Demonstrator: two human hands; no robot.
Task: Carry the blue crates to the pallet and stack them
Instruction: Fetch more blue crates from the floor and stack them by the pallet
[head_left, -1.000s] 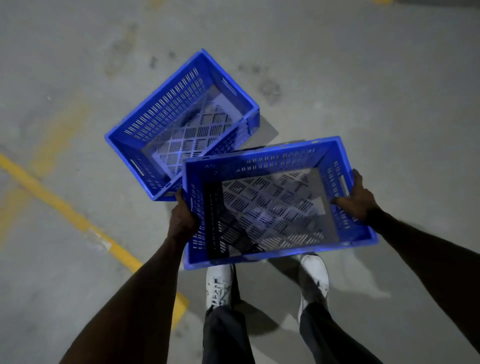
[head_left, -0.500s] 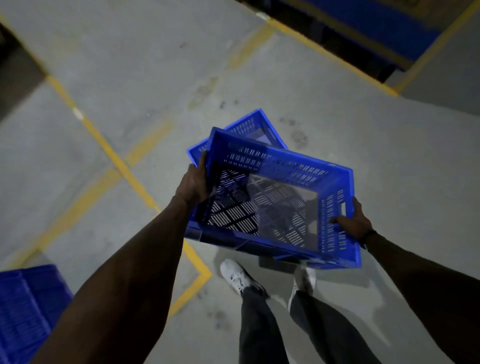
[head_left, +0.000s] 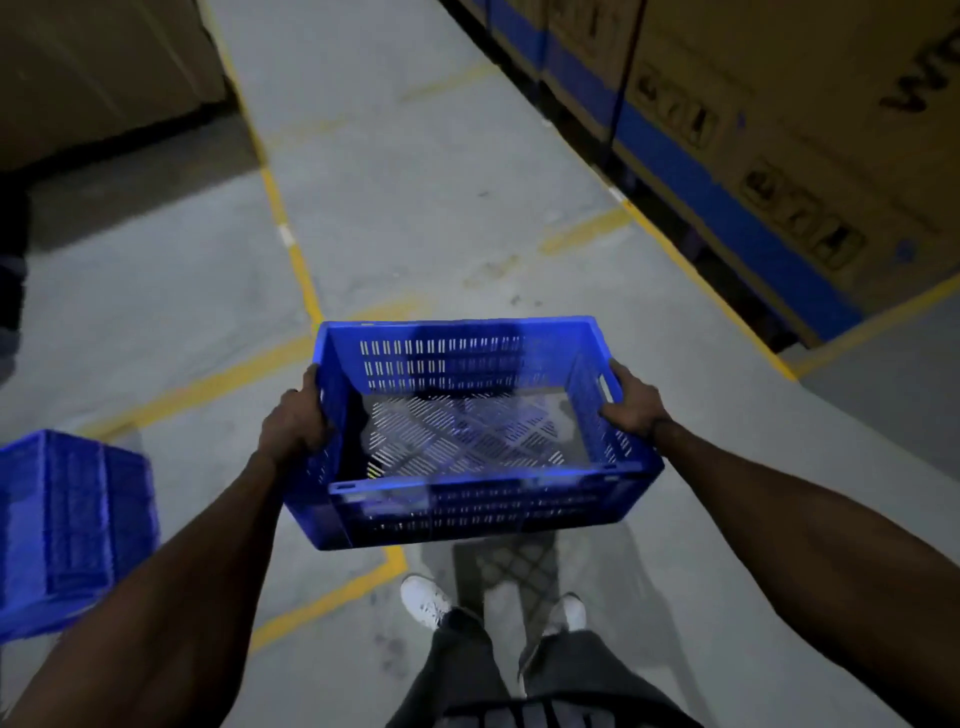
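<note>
Carrying 1 blue crate (head_left: 467, 441) level at waist height, held clear of the floor (head_left: 415, 182) above the person's 2 white shoes (head_left: 426, 603). Left hand (head_left: 296, 426) grips the left short wall, thumb over the rim and the other fingers hidden on the outer side; right hand (head_left: 634, 402) grips the right short wall beside its handle slot, fingers curled around the rim. Both hands are clamped on the crate, 1 at each end. Crate interior holds nothing; slotted base and vented walls show through to the floor, where its lattice shadow falls between the shoes. Compared with 0.5 s ago: the crate was tilted with its far-left corner raised and now sits square to the view; the second crate that lay on the floor right behind it has gone out of sight; the view has swung up along an aisle. Stacked blue crates (head_left: 67, 530) stand at the left edge, larger and nearer than before, well apart from the carried crate. Yellow floor lines (head_left: 296, 260) run ahead and branch to the left under the crate. Cardboard cartons with a blue band (head_left: 753, 171) line the right side of the aisle; a brown carton face (head_left: 104, 67) fills the upper left. The frame is motion-blurred; no pallet can be made out.
</note>
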